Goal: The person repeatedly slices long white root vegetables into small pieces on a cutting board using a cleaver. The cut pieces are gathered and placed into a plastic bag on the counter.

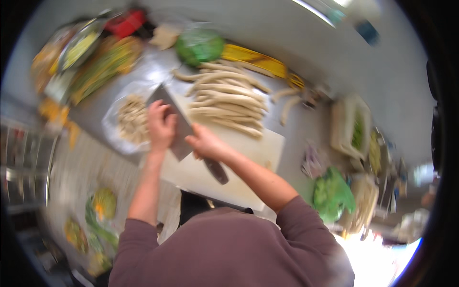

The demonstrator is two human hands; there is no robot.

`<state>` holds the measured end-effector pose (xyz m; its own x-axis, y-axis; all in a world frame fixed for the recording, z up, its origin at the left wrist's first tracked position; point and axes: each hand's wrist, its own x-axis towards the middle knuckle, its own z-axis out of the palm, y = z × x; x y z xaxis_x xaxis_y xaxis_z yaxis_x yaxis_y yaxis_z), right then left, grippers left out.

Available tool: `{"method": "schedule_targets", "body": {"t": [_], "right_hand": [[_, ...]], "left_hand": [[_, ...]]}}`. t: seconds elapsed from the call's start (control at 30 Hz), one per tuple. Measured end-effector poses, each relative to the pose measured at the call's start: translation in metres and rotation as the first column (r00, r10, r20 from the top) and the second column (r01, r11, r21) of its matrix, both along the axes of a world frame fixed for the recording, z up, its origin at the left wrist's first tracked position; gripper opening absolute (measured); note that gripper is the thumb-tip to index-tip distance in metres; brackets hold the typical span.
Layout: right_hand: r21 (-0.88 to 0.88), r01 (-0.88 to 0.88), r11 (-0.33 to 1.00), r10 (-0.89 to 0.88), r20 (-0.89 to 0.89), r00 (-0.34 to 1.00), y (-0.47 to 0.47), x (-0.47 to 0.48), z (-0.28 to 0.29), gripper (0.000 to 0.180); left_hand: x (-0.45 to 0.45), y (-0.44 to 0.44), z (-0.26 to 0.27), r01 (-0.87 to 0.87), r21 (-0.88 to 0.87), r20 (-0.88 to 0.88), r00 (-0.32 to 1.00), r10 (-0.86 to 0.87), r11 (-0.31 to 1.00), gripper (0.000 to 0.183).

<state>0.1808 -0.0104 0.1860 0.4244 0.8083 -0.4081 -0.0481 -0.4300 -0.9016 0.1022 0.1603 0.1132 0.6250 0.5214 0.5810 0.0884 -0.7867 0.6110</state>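
My right hand (207, 142) is wrapped around the dark handle of a broad cleaver (181, 134), above a white cutting board (247, 154). My left hand (161, 123) lies against the flat of the blade with its fingers apart; whether anything is under the palm is hidden. Left of the blade, chopped pale pieces (129, 118) fill a clear plastic bag (110, 120), close to my left hand. Long pale peeled vegetable stalks or roots (227, 98) are piled across the far part of the board.
A green bundle in plastic (199, 46) and a yellow tray (252, 57) stand behind the pile. Bagged vegetables (107, 68) lie far left. On the right are a white bin of greens (349, 125) and a green plastic bag (331, 195). More produce (104, 204) sits on the floor.
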Motion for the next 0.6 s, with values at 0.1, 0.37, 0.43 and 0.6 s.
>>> {"method": "schedule_targets", "body": {"t": [0.1, 0.37, 0.43, 0.6], "right_hand": [[0.121, 0.138, 0.983, -0.132, -0.056, 0.99, -0.087, -0.011, -0.018, 0.031], [-0.092, 0.882, 0.461, -0.874, 0.122, 0.47, -0.338, -0.09, -0.087, 0.023], [-0.063, 0.95, 0.307, -0.945, 0.098, 0.312, -0.361, -0.112, -0.094, 0.021], [-0.059, 0.97, 0.238, -0.946, 0.213, 0.245, -0.378, -0.135, -0.083, 0.019]], "left_hand": [[0.008, -0.004, 0.008, -0.081, -0.034, 0.014, 0.997, 0.082, 0.996, 0.021], [0.044, -0.21, -0.045, 0.822, -0.247, -0.202, 0.474, -0.857, 0.513, 0.028], [0.058, -0.264, -0.065, 0.911, 0.023, -0.269, 0.401, -0.875, 0.411, 0.031], [0.083, -0.296, -0.099, 0.953, 0.124, -0.569, 0.297, -0.767, 0.278, 0.021]]}}
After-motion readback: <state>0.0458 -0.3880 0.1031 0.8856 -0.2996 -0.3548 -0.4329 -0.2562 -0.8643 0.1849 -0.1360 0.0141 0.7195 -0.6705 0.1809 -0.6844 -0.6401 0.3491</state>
